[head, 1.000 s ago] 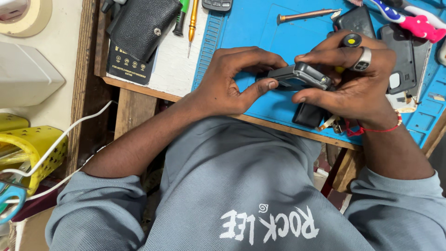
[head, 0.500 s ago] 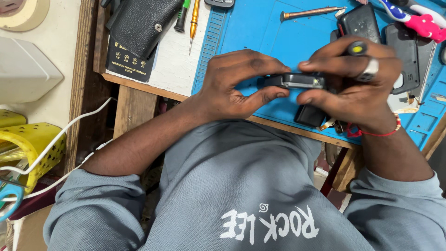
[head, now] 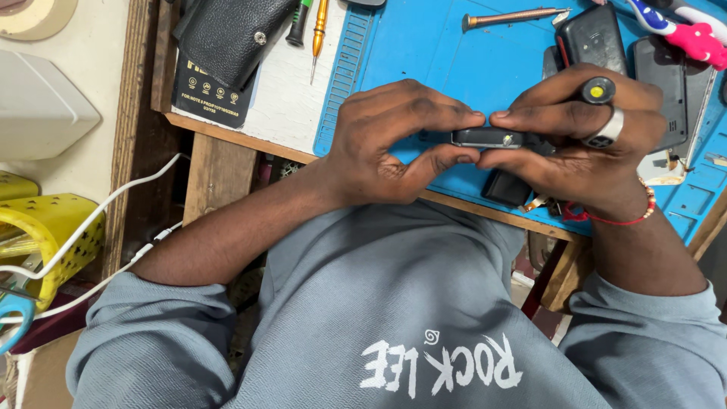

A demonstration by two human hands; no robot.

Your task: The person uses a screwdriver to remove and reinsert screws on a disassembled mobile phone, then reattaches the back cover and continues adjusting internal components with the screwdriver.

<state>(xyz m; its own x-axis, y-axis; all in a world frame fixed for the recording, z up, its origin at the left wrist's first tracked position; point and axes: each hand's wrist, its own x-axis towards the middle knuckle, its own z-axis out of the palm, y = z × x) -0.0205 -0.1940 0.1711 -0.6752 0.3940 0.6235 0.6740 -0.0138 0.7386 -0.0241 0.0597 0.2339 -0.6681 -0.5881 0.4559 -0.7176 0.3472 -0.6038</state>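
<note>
Both hands meet above the near edge of the bench: left hand and right hand pinch 1 small black phone edge-on, fingertips curled, over the smooth blue mat.

Small dark phone, slim and seen edge-on, lying level, a tiny pale spot on its near edge, pinched at both ends above the blue mat

Wooden workbench under a blue work mat, white surface alongside, even light.
</note>
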